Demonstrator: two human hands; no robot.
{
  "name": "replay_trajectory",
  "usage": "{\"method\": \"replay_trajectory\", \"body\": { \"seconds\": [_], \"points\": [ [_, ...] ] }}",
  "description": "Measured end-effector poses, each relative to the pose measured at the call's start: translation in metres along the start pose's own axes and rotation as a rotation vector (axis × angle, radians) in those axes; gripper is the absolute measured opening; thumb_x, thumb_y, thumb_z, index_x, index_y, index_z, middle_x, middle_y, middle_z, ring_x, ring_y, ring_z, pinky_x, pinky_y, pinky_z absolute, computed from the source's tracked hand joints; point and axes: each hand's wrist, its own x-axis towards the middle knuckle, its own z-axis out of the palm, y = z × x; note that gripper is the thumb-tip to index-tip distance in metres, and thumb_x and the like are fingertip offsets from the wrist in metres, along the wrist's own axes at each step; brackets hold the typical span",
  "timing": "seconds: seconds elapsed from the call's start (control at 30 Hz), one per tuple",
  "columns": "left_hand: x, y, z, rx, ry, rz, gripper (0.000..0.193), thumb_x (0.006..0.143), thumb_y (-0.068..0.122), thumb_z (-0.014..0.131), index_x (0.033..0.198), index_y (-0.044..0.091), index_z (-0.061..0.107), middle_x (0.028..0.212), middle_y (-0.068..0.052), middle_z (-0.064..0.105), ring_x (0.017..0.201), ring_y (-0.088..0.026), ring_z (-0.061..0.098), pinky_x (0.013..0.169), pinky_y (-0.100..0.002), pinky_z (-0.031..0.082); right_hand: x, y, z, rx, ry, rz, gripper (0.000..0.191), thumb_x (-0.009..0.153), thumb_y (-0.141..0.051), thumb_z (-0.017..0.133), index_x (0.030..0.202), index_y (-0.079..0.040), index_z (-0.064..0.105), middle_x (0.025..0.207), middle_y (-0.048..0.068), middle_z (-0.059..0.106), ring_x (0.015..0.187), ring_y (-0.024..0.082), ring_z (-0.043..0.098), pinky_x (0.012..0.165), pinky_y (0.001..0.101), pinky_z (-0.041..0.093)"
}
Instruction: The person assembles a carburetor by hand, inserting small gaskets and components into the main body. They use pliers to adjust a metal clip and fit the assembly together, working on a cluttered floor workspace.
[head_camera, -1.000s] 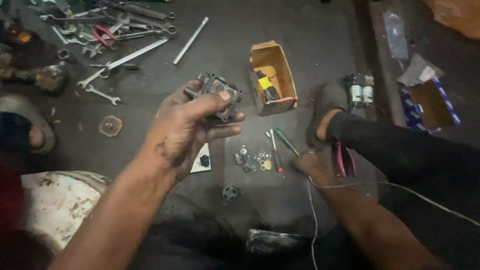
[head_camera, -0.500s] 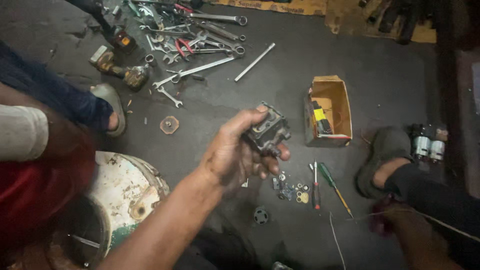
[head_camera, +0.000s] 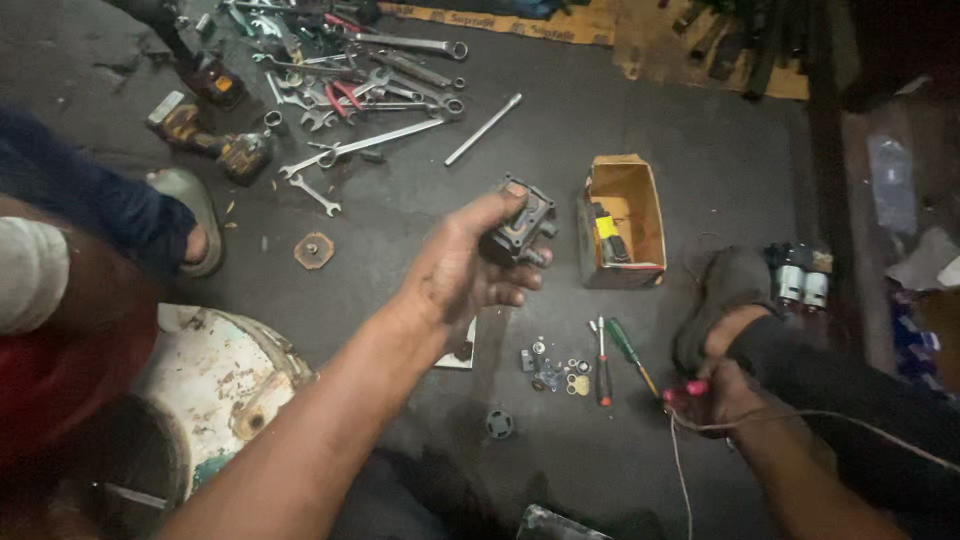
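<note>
The left hand (head_camera: 460, 275) covers much of the dark metal part (head_camera: 520, 225), hiding its near side. The small pieces (head_camera: 555, 370) on the floor are too tiny to identify. The right hand (head_camera: 715, 395) is dim, its grip unclear. The pile of wrenches (head_camera: 350, 90) runs off the top edge.

Dark metal part (head_camera: 520, 222): blocky, greasy casting with round openings, tilted, held off floor in left hand (head_camera: 462, 275), thumb across top, fingers (head_camera: 510, 295) curled beneath. Pink-handled tool (head_camera: 688, 390): low at right, gripped in right hand (head_camera: 722, 392), thin wire trailing.
</note>
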Motion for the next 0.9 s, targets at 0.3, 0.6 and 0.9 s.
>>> {"method": "replay_trajectory", "body": {
  "seconds": [0.3,0.6,0.9],
  "points": [
    [0.009,-0.001,0.010,-0.065,-0.045,0.064,0.040,0.090,0.049,0.061,0.104,0.012,0.067,0.083,-0.008,0.073,0.069,-0.020,0.071,0.058,-0.034,0.057,-0.040,-0.024,0.064,-0.081,-0.196,-0.178,0.013,0.088,-0.016,0.054,0.095,-0.006,0.053,0.091,0.014,0.060,0.082,0.030,0.063,0.073,0.0461,0.057],
    [0.010,-0.001,0.018,-0.159,0.021,0.063,0.055,0.095,0.057,0.047,0.102,0.006,0.065,0.078,-0.012,0.072,0.070,-0.026,0.073,0.066,-0.042,0.060,-0.240,-0.125,0.107,-1.422,0.271,-1.427,0.069,0.079,-0.015,0.086,0.130,-0.001,0.042,0.116,0.023,0.059,0.099,0.032,0.065,0.078,0.0435,0.058],
    [0.015,-0.002,0.028,-0.158,-0.038,0.068,0.056,0.098,0.056,0.048,0.111,0.004,0.065,0.085,-0.013,0.070,0.069,-0.028,0.071,0.059,-0.041,0.058,-0.281,-0.107,0.128,-1.607,0.196,-1.702,0.076,0.076,-0.022,0.086,0.138,-0.004,0.044,0.115,0.019,0.064,0.097,0.030,0.072,0.077,0.0419,0.063]
  ]
}}
